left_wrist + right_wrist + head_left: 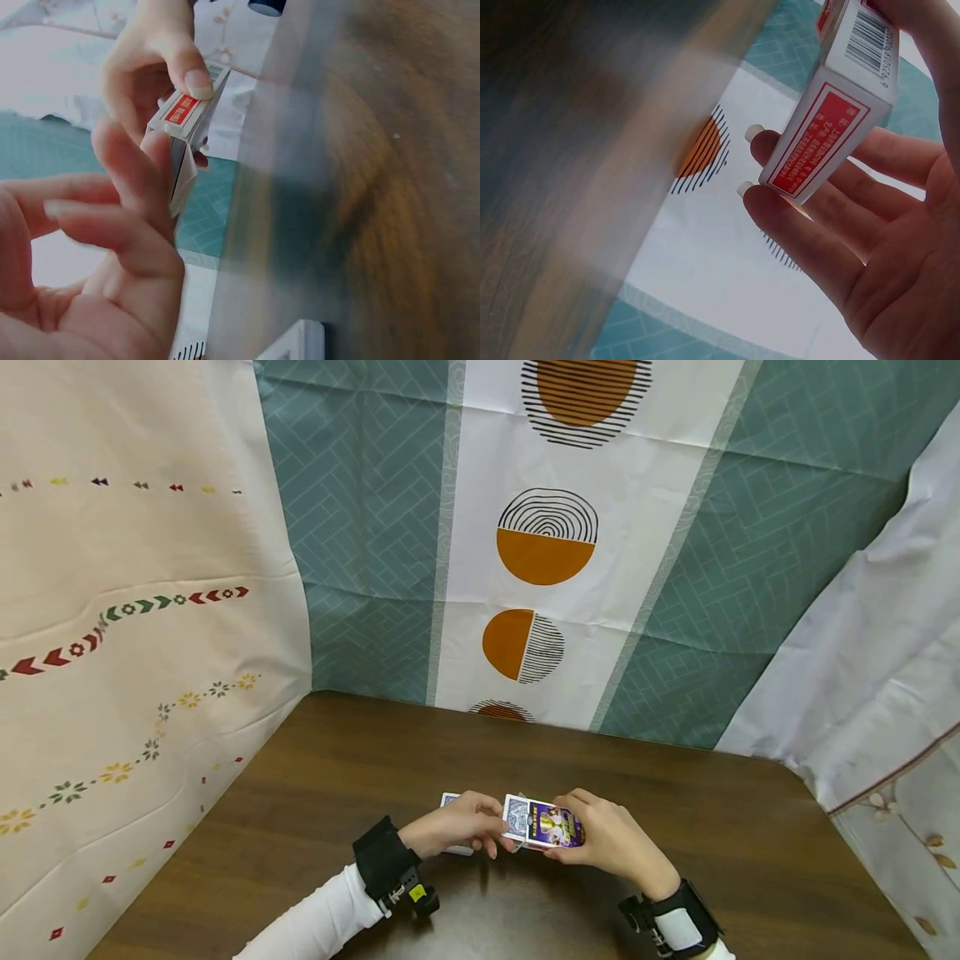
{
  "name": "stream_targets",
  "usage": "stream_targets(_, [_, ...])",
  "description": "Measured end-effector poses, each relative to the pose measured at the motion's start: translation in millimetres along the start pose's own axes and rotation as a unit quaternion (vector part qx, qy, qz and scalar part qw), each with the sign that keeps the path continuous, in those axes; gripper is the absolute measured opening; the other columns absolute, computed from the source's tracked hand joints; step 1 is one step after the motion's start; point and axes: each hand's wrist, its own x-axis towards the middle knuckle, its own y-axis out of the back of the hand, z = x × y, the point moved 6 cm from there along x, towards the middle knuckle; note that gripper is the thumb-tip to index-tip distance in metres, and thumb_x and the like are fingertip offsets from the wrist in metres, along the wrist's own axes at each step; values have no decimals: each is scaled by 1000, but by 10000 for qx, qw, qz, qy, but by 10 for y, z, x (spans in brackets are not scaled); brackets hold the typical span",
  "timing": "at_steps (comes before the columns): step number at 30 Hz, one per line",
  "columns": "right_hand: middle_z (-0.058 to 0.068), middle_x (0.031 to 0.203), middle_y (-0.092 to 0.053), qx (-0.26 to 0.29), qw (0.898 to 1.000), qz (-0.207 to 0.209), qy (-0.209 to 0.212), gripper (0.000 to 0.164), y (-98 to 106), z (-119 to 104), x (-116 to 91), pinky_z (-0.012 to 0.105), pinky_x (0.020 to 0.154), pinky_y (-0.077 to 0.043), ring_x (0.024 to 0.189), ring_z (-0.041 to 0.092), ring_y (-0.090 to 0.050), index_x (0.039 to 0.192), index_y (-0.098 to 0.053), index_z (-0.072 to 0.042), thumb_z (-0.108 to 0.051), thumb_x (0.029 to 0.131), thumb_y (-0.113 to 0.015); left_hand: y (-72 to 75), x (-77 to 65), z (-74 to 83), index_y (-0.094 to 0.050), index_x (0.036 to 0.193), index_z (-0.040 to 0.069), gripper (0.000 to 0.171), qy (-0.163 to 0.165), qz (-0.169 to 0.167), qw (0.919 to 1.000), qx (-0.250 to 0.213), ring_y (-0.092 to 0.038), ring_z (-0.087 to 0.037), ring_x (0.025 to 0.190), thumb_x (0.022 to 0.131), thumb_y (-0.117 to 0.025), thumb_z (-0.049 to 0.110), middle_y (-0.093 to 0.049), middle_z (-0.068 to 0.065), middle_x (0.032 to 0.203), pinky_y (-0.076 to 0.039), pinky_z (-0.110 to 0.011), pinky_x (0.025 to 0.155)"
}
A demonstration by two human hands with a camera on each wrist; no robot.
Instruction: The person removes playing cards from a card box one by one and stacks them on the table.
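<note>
Purple printing with a gold trophy covers the right part of the card box (pixel 557 827), and a grey-blue pattern fills its left part. The box is held up off the brown wooden table (pixel 360 735), at the near side, between the two hands. The right hand (pixel 611 839) pinches it from the right, thumb along the near edge and fingers on the far side. A barcode and a red label with white lettering show on its narrow faces. At the left end of the box a pale flap (pixel 184 180) stands open. The left hand (pixel 457 822) is just beside that end, its fingers loosely bent and apart; whether a fingertip touches the box I cannot tell. Partly hidden below this hand lies a white-edged card pack (pixel 448 798) on the table, left of the box.

Black bands (pixel 386 857) circle both wrists, and a white sleeve (pixel 318 910) covers the left forearm. On the far side hangs a teal and white curtain (pixel 360 568) with orange and striped circles. Cream cloth (pixel 142 727) with coloured motifs borders the left, white cloth (pixel 877 635) the right.
</note>
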Motion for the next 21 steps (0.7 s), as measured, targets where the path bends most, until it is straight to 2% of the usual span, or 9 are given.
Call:
stream_targets(3, [-3, 99, -63, -4, 10000, 26, -10, 59, -2, 19, -9, 20, 62, -47, 74, 4, -54, 109, -66, -10, -51, 70, -82, 18, -43, -18, -60, 97, -1, 12, -33, 256, 9997, -49, -59, -8, 57, 93, -59, 11, -73, -11, 82, -38, -20, 52])
stream_targets(7, [-2, 100, -64, -67, 9999, 103, -38, 60, -8, 48, -15, 20, 62, -47, 74, 4, -54, 110, -65, -9, -49, 69, -83, 96, -123, -23, -65, 99, -3, 18, -205, 945, 9953, 21, -59, -8, 59, 90, -66, 13, -72, -13, 82, -41, -22, 56])
stream_targets(10, [-1, 102, -64, -128, 9997, 177, -81, 61, -7, 60, -14, 20, 61, -47, 74, 5, -54, 111, -65, -9, -48, 68, -84, 158, -187, -10, -68, 99, -4, 23, -380, 1339, 9903, -17, -60, -7, 61, 89, -68, 16, -72, -16, 86, -42, -23, 58])
stream_targets(15, [-1, 103, -64, -170, 9995, 230, -127, 62, -4, 65, -2, 20, 60, -46, 73, 4, -54, 112, -66, -10, -47, 66, -85, 204, -263, 4, -69, 99, -9, 26, -612, 1638, 9846, -97, -62, -7, 58, 90, -68, 16, -71, -18, 83, -47, -23, 57])
stream_targets(18, [-1, 103, -64, -198, 9995, 212, -128, 62, -6, 65, 2, 20, 59, -46, 73, 4, -54, 112, -66, -10, -47, 66, -85, 215, -287, -8, -69, 99, -11, 27, -718, 1756, 9818, 10, -63, -8, 57, 90, -67, 14, -71, -19, 80, -53, -27, 60])
stream_targets(21, [-1, 103, -64, -257, 9993, 217, -156, 62, -4, 72, 3, 20, 59, -46, 73, 5, -54, 112, -66, -11, -48, 66, -84, 239, -305, -16, -69, 99, -10, 26, -814, 2029, 9757, 152, -65, -13, 59, 91, -66, 15, -70, -23, 82, -55, -32, 61])
